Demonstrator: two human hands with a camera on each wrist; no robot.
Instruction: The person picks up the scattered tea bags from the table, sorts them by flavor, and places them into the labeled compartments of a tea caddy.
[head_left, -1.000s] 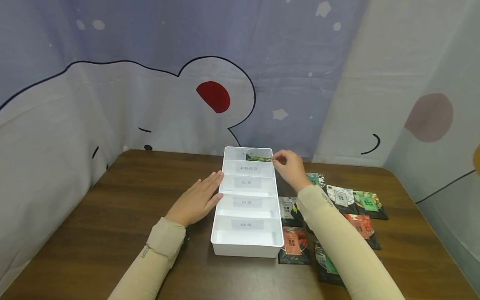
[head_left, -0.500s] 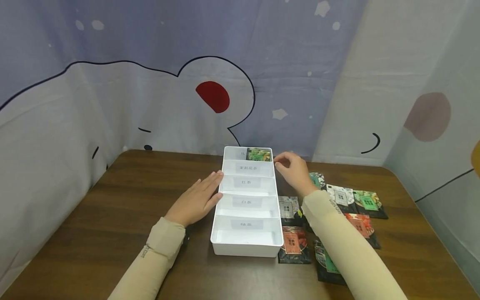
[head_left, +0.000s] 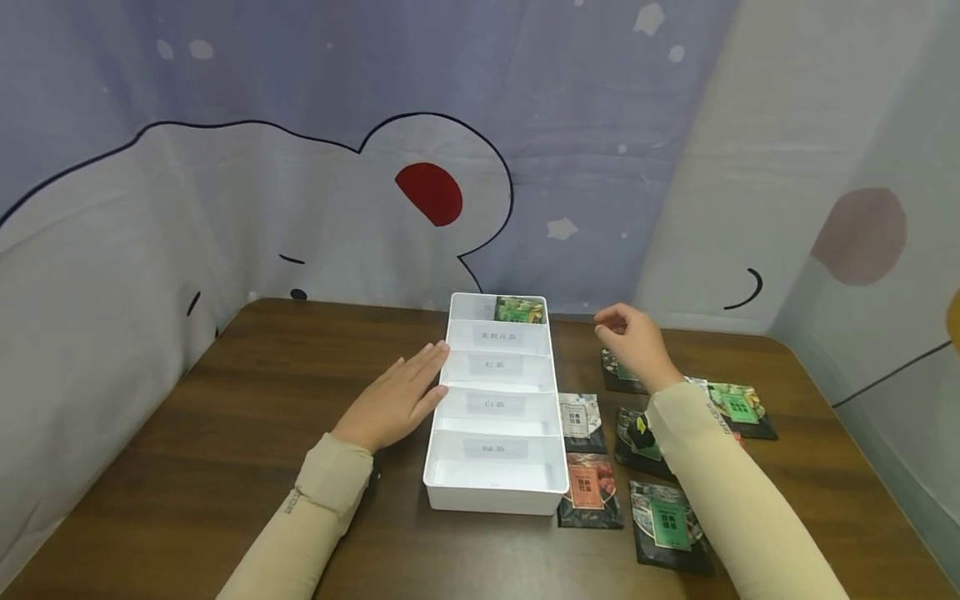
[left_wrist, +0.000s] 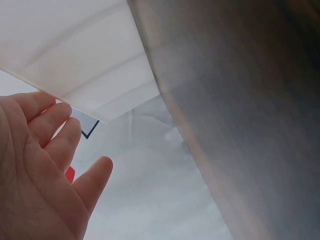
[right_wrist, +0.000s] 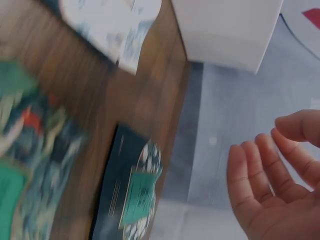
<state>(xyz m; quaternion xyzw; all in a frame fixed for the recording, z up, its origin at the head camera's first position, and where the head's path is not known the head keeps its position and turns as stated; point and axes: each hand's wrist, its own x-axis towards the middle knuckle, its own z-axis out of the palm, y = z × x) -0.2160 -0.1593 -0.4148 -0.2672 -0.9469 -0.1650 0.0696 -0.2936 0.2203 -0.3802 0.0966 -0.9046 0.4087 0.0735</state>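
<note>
A white plastic box (head_left: pixel 495 501) with several labelled compartments stands lengthwise on the table. In its far compartment, at the right end, sits a green-patterned tea packet (head_left: pixel 519 311). My left hand (head_left: pixel 393 400) touches the box's left side with straight fingers; the left wrist view shows the fingertips (left_wrist: pixel 62 109) right at the box wall. To the right of the box, my right hand (head_left: pixel 636 343) holds nothing, its fingers loosely bent. Below it in the head view lies a dark packet with a green label (head_left: pixel 621 372), also visible in the right wrist view.
More tea packets lie right of the box: a white-labelled one (head_left: pixel 576 421), a red-labelled one (head_left: pixel 587 487), a green-labelled one (head_left: pixel 670 525) in front, and a green-patterned one (head_left: pixel 738 407) farther right. The right sleeve (head_left: pixel 720 475) covers others. A printed curtain (head_left: pixel 337 208) hangs behind the table.
The green-patterned packet, pinched by my right hand a second ago, now sits in the far compartment. My right hand has let go and moved right, away from the box. The left hand stays.
</note>
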